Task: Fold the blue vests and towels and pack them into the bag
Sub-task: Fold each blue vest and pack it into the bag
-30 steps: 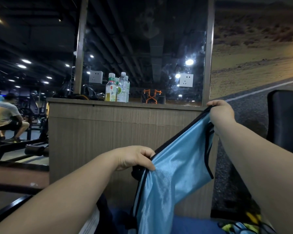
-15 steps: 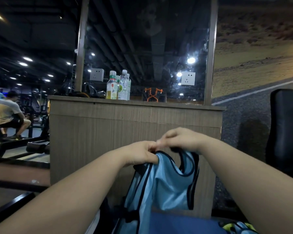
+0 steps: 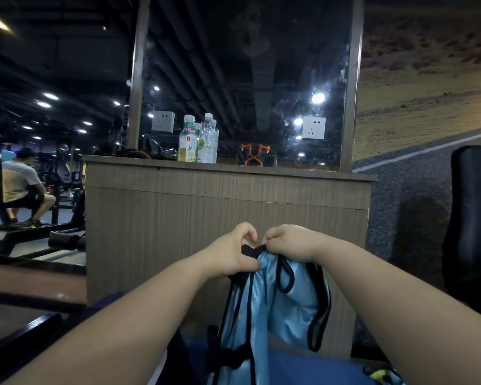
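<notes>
A light blue vest with black trim hangs in front of me, doubled over lengthwise. My left hand and my right hand pinch its top edge side by side, their knuckles almost touching. The vest's lower part drops out of view at the bottom edge, over a darker blue surface. No bag or towel shows plainly.
A wooden counter stands right ahead with several drink bottles and a mirror panel above it. A black chair is at the right. Gym benches and a seated person are at the left. Something yellow-green lies at the bottom right.
My right hand came down and left from its raised, stretched-out position to meet my left hand, folding the spread vest in half. Both hands then rose slightly together.
</notes>
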A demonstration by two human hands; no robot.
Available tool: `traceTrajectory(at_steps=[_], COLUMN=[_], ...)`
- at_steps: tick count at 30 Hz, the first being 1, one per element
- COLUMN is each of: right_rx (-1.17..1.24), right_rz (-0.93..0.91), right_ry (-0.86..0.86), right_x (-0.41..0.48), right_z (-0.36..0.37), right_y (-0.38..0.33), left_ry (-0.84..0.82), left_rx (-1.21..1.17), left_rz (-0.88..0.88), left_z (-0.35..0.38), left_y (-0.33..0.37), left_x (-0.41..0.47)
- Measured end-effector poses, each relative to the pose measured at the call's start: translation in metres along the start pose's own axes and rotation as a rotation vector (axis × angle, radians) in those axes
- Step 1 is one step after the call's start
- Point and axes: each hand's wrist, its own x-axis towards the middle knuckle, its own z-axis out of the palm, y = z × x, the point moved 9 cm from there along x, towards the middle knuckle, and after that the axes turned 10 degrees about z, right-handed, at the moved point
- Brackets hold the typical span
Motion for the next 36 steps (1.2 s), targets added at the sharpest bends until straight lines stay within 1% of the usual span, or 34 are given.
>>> traceTrajectory(at_steps=[2,4,7,10,13,15,18,24,27,30,32,34,36], right_rx=[0.024,0.019,0.061,0.088,0.103,0.131,0.18,0.193,0.173,0.168,0.174,0.193,0.201], right_rz=[-0.029,-0.063,-0.111,-0.122,-0.125,-0.123,-0.105,-0.049,-0.038,-0.041,-0.034,-0.019,-0.005], right_ry=[0.007,0.015,0.011,-0.001,0.044,0.094,0.135,0.108,0.088,0.121,0.167,0.2,0.221], right_x=[0.002,0.004,0.004,0.003,0.002,0.003,0.004,0.002,-0.001,-0.002,-0.002,-0.002,-0.002], right_z=[-0.001,-0.001,-0.003,-0.004,-0.009,-0.016,-0.026,-0.033,-0.034,-0.039,-0.044,-0.048,-0.051], right_y=[0.002,0.004,0.005,0.007,0.008,0.01,0.015,0.027,0.029,0.029,0.029,0.03,0.03], left_ry=[0.015,0.004,-0.046,-0.112,-0.152,-0.146,-0.098,0.059,0.098,0.168,0.231,0.285,0.294], left_rx=[-0.031,-0.118,-0.239,-0.349,-0.497,-0.571,-0.522,-0.423,-0.472,-0.487,-0.394,-0.207,-0.044], left_rz=[-0.022,-0.046,-0.081,-0.127,-0.151,-0.144,-0.128,-0.182,-0.172,-0.108,-0.05,-0.006,0.011], left_z=[0.001,0.003,0.007,0.014,0.021,0.025,0.027,0.017,0.016,0.011,0.006,0.003,0.006], left_y=[-0.004,-0.01,-0.018,-0.024,-0.027,-0.03,-0.034,-0.049,-0.052,-0.049,-0.045,-0.039,-0.033], left_x=[-0.001,-0.003,-0.008,-0.014,-0.021,-0.025,-0.028,-0.029,-0.029,-0.029,-0.03,-0.031,-0.032])
